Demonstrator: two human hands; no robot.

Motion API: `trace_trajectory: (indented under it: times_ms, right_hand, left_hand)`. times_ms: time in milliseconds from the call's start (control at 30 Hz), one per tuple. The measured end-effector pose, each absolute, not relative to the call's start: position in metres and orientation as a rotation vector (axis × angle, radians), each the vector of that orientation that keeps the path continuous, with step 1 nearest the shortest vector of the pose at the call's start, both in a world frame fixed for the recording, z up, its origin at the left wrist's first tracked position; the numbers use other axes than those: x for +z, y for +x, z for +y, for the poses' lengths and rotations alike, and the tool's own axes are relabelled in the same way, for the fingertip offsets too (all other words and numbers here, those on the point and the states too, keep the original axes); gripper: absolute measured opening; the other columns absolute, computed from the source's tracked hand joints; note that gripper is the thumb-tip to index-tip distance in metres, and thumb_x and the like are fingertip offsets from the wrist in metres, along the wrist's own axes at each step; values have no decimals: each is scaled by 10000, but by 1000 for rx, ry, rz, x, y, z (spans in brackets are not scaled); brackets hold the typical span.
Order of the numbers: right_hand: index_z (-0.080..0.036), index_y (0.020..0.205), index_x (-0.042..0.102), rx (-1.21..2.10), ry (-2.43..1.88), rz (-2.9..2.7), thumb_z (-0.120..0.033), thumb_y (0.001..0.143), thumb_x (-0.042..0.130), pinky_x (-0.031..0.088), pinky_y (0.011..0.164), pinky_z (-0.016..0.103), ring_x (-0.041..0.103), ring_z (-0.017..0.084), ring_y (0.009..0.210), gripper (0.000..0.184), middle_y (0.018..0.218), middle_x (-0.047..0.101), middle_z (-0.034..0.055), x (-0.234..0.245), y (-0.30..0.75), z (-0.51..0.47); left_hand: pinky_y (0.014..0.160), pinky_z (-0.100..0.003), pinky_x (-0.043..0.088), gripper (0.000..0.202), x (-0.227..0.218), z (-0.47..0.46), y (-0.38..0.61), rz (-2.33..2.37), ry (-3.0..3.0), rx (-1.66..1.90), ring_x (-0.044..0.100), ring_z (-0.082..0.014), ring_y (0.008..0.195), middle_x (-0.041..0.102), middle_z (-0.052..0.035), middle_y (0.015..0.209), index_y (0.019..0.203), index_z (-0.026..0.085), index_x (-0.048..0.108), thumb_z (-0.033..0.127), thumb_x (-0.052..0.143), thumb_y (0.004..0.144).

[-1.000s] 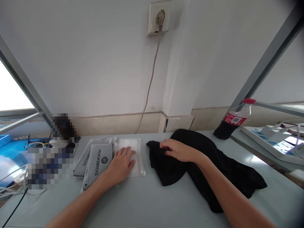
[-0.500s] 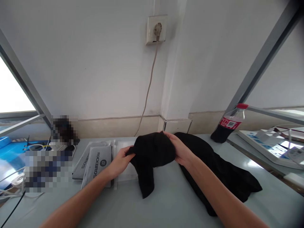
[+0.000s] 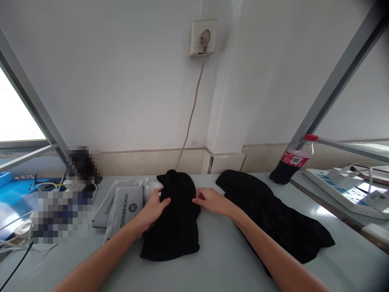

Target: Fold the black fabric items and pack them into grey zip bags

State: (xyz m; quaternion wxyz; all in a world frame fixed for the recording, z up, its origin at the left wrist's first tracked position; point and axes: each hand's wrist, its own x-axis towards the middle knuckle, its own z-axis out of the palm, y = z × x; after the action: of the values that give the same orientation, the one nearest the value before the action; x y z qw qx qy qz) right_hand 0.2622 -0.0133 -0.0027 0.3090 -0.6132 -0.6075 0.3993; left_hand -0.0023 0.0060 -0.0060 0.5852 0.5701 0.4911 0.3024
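A black cloth piece (image 3: 174, 221) lies flat on the grey table (image 3: 219, 259) in front of me. My left hand (image 3: 154, 209) rests on its left edge, fingers spread and pressed on the fabric. At the cloth's right edge, my right hand (image 3: 211, 200) touches it with fingers stretched out. A larger pile of black cloth (image 3: 273, 215) lies to the right of my right forearm. The first cloth partly covers a clear plastic bag (image 3: 151, 188).
Grey ROCKBROS packets (image 3: 123, 209) lie left of the cloth. A cola bottle (image 3: 290, 162) stands at the back right by a metal frame post. Papers and a tray sit at far right. A cable hangs from the wall socket (image 3: 203, 38). Cables and blue items crowd the far left.
Both hands lifted one black cloth piece off the pile, carried it left and laid it flat on the table over the clear bag. The hands now rest at its edges.
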Motion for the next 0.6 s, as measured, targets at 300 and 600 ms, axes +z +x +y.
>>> trace_trajectory:
  times_ms: [300,600]
  right_hand:
    - [-275,1016,516,1042,-1408,-1318,-673,967,370,596,749,382,698,253,957,427,1123,677,109,15,272,-5]
    - [-231,822,727,1206,-1518,-1565,-490,841,726,552,785,358,683,235,856,260,813,746,10,24,288,-16]
  left_hand:
    - [728,-274,538,476,-14,19,-6,1168,1250,896,681,-161,834,654,-53,1101,1363,282,387,302,621,950]
    - [571,-215,454,309,-27,21,-5,1266,1218,824,595,-134,735,630,-59,1106,1301,260,429,340,480,1007]
